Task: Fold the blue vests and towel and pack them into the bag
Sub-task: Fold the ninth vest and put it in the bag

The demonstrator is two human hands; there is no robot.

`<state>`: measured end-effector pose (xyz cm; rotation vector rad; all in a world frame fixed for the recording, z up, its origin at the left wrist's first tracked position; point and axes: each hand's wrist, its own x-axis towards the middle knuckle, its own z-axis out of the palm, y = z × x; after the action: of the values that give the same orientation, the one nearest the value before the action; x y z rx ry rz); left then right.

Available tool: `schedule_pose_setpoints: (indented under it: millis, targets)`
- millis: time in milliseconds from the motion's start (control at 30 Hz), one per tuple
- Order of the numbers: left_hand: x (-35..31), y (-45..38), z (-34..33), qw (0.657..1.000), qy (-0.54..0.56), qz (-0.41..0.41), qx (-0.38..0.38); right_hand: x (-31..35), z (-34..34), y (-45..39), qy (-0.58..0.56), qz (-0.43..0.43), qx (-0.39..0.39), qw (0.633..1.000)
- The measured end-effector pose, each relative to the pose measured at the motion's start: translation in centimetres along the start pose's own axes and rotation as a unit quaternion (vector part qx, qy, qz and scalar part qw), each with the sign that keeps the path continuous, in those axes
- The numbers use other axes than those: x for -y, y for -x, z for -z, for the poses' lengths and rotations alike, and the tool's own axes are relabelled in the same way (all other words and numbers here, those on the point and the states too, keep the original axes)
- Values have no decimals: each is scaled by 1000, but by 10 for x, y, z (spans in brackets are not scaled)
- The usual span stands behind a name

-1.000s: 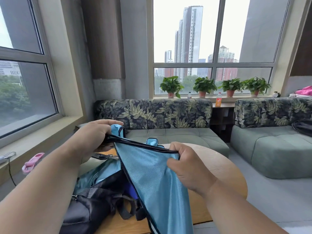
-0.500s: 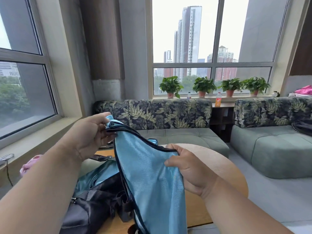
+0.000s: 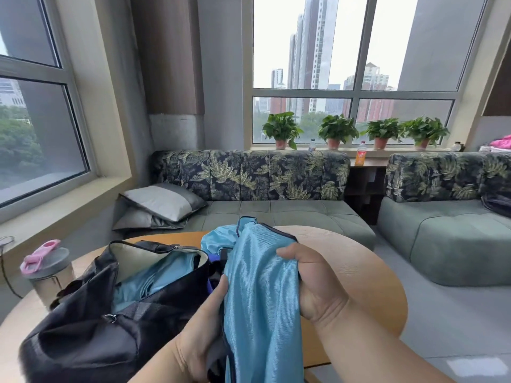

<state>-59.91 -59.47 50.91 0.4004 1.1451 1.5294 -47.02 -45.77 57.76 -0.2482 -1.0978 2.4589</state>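
Holding the blue vest (image 3: 260, 294) bunched above the tabletop (image 3: 359, 272), I see my right hand (image 3: 309, 283) curled round its upper fold and my left hand (image 3: 204, 324) gripping its dark-trimmed edge lower down. It hangs just right of the black bag (image 3: 91, 322), whose open mouth already shows blue cloth (image 3: 160, 280) inside. My worry is the slippery fabric: I judge the fold could slide apart in this loose bunching, or the trailing hem could snag on the bag's rim. A pink-lidded jar (image 3: 47, 269) stands beyond the bag, near the window sill
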Motion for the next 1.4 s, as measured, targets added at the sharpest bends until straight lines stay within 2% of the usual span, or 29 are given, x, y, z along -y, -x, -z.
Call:
schedule_pose_setpoints:
  millis: [133, 200, 300, 433, 600, 733, 867, 967, 1100, 1200, 1300, 1400]
  targets:
    - [-16, 4, 2, 997, 7, -6, 71, 12, 9, -3, 1, -2, -18, 1000]
    - [-30, -4, 7, 997, 6, -36, 72, 24, 17, -6, -1, 8, -33, 999]
    - [-47, -16, 8, 995, -14, -87, 37, 22, 30, -10, 6, -4, -71, 997]
    - [-63, -26, 2, 992, -73, -98, -29, -5, 42, -6, 60, -127, -68, 988]
    - [-79, -28, -5, 987, -93, -121, -41, -2, 48, -7, -1, -49, -56, 997]
    - [-86, -25, -10, 985, -123, -110, -46, -24, 46, 5, 100, -139, -54, 984]
    - [-94, -24, 0, 991, -97, -62, -76, 4, 38, 4, 127, -13, -81, 988]
    - [-96, -30, 10, 995, -67, -36, -66, 16, 29, 7, 238, 44, -83, 967]
    - [-78, -43, 6, 986, -109, -44, -115, 5, 18, 9, 369, 63, -80, 924]
    - [-54, -42, 8, 987, -129, -10, -96, 0, 21, 7, 353, 77, -107, 926]
    - [-31, -43, 16, 984, -157, -12, -86, -1, 24, 7, 352, 77, -136, 923]
    - [-23, -42, 15, 990, -119, 2, -77, 0, 25, 9, 372, 71, -146, 914]
